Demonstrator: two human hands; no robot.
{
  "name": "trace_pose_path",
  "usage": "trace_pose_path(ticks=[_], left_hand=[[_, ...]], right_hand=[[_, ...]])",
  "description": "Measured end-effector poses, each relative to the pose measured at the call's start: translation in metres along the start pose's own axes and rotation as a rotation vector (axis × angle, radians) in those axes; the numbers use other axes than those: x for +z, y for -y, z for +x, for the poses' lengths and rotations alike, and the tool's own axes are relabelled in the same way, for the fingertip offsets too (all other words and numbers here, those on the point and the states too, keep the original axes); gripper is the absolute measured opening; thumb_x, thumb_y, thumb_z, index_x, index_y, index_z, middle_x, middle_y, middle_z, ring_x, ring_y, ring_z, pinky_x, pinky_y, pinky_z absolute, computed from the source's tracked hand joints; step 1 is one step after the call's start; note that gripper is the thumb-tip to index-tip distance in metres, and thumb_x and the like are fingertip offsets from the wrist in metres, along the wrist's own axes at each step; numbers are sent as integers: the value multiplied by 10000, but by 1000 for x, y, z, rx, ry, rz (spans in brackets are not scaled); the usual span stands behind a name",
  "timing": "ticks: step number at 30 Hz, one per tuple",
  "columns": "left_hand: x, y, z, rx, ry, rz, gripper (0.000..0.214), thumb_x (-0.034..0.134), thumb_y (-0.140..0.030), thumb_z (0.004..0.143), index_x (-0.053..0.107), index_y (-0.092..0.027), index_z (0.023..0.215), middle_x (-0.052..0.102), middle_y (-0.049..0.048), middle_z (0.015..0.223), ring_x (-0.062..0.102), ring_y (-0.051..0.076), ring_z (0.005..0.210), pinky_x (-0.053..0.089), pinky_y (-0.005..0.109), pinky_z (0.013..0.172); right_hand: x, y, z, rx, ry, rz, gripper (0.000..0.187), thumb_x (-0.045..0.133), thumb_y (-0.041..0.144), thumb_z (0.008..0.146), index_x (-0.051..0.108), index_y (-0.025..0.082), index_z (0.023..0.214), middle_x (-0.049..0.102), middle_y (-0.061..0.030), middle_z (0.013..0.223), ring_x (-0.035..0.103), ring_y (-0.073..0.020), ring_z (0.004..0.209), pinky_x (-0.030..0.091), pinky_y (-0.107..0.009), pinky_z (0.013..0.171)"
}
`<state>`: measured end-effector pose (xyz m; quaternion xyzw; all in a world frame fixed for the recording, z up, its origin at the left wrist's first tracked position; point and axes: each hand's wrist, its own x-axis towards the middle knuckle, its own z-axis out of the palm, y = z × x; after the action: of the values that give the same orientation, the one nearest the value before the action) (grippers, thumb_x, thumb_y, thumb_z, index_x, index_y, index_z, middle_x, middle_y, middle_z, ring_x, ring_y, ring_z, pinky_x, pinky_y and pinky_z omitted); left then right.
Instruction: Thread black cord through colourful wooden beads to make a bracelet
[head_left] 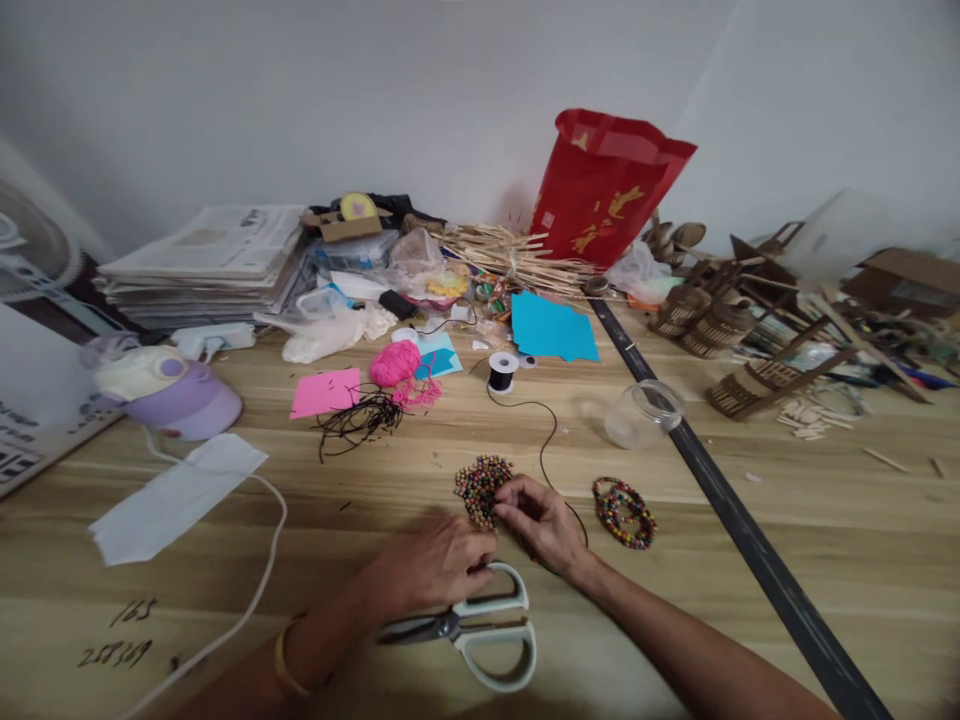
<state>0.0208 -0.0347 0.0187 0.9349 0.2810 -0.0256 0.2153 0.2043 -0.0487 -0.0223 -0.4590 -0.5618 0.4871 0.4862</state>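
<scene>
a heap of small multicoloured beads [480,488] lies on the wooden tabletop [825,520], in front of the person. the right hand [541,520] is at the heap's right edge, thumb and forefinger brought close together against the beads; whether a bead is pinched there cannot be told. the left hand [450,556] sits just below the heap, fingers curled inward, and what it grasps, if anything, is hidden. right under it lie scissors [450,624] with pale handles, their blades pointing left.

a thin black cord [556,418] winds from a white spool [502,376] down behind the right hand. to the right of that hand, well clear of it, rest coiled loops of beads [621,518]. farther off, a clear container [630,428] stands by a dark strip [739,533] crossing the tabletop. beyond the heap, to the left, are a tangle of black strings [364,415], pink paper [319,391] and a pink yarn ball [395,362].
</scene>
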Motion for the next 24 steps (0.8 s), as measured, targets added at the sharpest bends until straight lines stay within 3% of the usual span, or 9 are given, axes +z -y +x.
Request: trace_pose_path(ticks=[5, 17, 24], left_hand=[[-8, -9, -1, 23, 57, -38, 129, 591, -241, 818, 642, -169, 723, 663, 26, 664, 591, 153, 632, 321, 240, 569], [-7, -10, 1, 38, 63, -193, 110, 616, -187, 729, 620, -175, 620, 608, -20, 556, 483, 108, 490, 249, 247, 501], [-4, -8, 1, 18, 57, -191, 94, 600, -168, 719, 615, -172, 626, 597, -17, 561, 465, 106, 498, 252, 240, 504]], right_hand=[[-1, 1, 0, -20, 6, -48, 268, 650, 449, 806, 594, 188, 789, 539, 17, 656, 488, -119, 590, 393, -221, 542], [-7, 4, 2, -242, 19, -247, 225, 559, 361, 899, 598, 192, 755, 586, -26, 731, 536, -160, 710, 429, -268, 659], [-6, 0, -1, -156, 20, -226, 209, 596, 382, 870, 616, 192, 787, 586, -14, 719, 536, -145, 669, 426, -240, 609]])
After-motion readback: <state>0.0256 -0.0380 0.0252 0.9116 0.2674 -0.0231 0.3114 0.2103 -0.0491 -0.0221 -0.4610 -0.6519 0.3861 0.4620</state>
